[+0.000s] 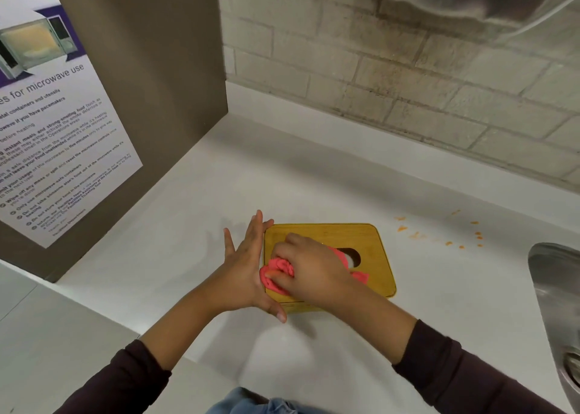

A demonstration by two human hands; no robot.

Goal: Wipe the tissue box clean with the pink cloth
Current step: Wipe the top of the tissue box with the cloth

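Tightly, right hand (310, 272) round pink cloth (277, 267)

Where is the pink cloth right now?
In the head view, the pink cloth is bunched under the right hand on top of the tissue box, near its left edge, where the left hand presses the box.

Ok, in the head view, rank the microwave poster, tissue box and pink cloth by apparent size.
1. microwave poster, cropped by the frame.
2. tissue box.
3. pink cloth, partly hidden under the right hand.
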